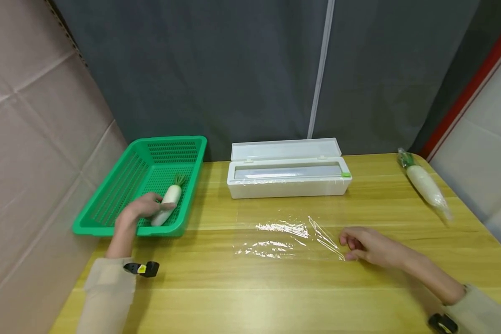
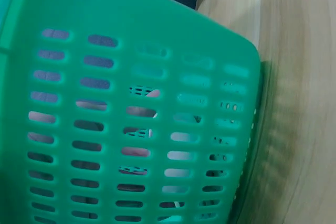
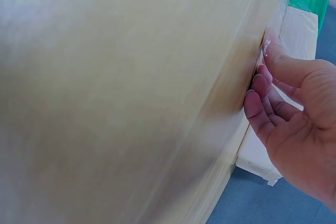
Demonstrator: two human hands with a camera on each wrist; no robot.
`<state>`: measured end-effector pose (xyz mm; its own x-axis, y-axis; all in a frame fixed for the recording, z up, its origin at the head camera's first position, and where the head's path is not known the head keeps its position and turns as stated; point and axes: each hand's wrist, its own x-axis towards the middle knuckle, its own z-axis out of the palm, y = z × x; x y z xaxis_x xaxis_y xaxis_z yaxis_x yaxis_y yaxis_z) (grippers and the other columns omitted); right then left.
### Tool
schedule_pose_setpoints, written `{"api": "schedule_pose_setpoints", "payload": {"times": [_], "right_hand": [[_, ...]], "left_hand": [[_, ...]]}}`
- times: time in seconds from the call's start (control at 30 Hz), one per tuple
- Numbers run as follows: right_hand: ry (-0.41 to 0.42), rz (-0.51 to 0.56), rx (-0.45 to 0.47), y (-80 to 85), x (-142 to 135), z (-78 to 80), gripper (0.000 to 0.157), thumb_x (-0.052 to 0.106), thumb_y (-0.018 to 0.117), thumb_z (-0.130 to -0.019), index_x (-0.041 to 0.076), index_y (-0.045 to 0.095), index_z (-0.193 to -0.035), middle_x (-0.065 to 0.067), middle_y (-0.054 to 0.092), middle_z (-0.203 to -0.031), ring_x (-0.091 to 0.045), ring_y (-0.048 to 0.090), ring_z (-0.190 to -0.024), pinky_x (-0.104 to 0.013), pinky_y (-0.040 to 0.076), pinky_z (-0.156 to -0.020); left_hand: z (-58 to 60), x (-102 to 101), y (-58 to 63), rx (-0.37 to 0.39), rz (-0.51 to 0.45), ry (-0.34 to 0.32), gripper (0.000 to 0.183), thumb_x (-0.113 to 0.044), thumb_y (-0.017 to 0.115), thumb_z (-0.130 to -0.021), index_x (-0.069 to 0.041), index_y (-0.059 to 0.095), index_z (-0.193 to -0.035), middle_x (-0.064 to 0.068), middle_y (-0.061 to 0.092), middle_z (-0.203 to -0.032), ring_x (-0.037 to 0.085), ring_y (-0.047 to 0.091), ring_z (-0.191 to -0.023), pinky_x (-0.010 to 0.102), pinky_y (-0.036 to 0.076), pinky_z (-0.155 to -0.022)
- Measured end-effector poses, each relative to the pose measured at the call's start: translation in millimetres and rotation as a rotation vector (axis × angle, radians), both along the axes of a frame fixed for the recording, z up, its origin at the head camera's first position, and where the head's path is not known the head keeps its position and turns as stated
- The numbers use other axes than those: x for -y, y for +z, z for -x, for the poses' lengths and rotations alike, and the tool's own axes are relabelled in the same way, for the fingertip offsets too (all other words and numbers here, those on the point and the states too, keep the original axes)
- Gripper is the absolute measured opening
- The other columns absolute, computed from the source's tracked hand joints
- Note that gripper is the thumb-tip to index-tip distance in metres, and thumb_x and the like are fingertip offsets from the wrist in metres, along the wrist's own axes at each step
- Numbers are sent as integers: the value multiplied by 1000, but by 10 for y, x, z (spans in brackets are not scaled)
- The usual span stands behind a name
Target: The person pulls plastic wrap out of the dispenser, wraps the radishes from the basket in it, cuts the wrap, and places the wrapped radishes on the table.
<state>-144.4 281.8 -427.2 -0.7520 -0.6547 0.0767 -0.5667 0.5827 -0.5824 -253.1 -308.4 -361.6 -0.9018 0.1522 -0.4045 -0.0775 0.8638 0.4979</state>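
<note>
my left hand point(image 1: 144, 206) grips a long white radish point(image 1: 172, 195); tugging could wrinkle the clear plastic sheet point(image 1: 281, 230) my right hand point(image 1: 369, 247) pinches.

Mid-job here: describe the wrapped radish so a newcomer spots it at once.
Find the table and go to its far right corner, right of the white box. A white radish lies slanted there, green top toward the far side. Clear film shows at both its ends; the other radish is in the green basket.
</note>
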Motion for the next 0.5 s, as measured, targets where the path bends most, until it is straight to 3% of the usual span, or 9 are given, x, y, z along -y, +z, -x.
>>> {"api": "schedule_pose_setpoints", "payload": {"times": [0.2,0.37,0.5], "right_hand": [[-2,-4,0,3,1,-3,24,18,79,-87,13,58,-97,13,48,-79,1,45,-71,-22,42,-58],[10,1,-43,-18,-4,-5,25,17,80,-86,13,58,-97,14,48,-79,1,45,-71,-21,43,-58],[4,-1,-32,-15,3,-5,24,17,79,-87,14,57,-97,14,48,-79,2,45,-71,-21,42,-58]], "left_hand": [[-9,-46,-2,5,26,-1,66,-37,60,-102,20,45,-133,24,63,-104,30,62,-88,42,53,-73],[-30,-43,-7,-15,16,6,47,-31,59,-102,15,59,-111,19,64,-92,25,60,-78,39,52,-68],[-47,-30,7,-26,-9,34,39,-28,58,-101,10,61,-97,16,62,-85,22,57,-71,36,50,-63]]}}
